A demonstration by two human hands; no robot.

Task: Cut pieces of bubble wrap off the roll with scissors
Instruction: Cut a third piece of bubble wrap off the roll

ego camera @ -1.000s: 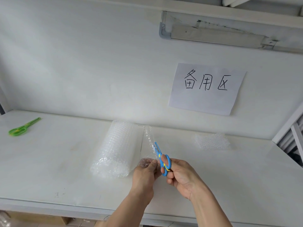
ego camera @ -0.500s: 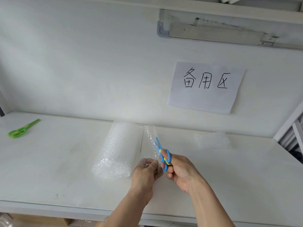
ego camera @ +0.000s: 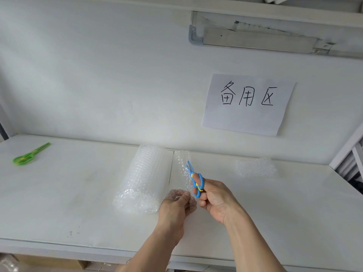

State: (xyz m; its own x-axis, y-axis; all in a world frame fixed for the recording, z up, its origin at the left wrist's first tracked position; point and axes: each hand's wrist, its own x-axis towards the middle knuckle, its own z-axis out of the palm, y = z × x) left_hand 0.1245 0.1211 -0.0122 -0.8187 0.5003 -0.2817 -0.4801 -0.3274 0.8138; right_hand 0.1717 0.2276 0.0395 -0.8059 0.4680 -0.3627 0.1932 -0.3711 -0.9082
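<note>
A clear roll of bubble wrap (ego camera: 144, 178) lies on the white table (ego camera: 68, 193), its axis running front to back. A loose strip of wrap (ego camera: 181, 165) stands up from the roll's right side. My left hand (ego camera: 176, 208) pinches the strip's near end. My right hand (ego camera: 214, 199) grips blue scissors (ego camera: 193, 178) with fingers through the handles. The blades point away from me along the strip, roughly halfway up it.
A cut piece of bubble wrap (ego camera: 254, 167) lies at the back right. Green scissors (ego camera: 29, 155) lie at the far left. A paper sign (ego camera: 247, 104) hangs on the back wall. A metal frame (ego camera: 347, 148) borders the table's right side.
The blue scissors have moved a little farther along the strip, away from me. My left hand keeps its pinch on the strip's end.
</note>
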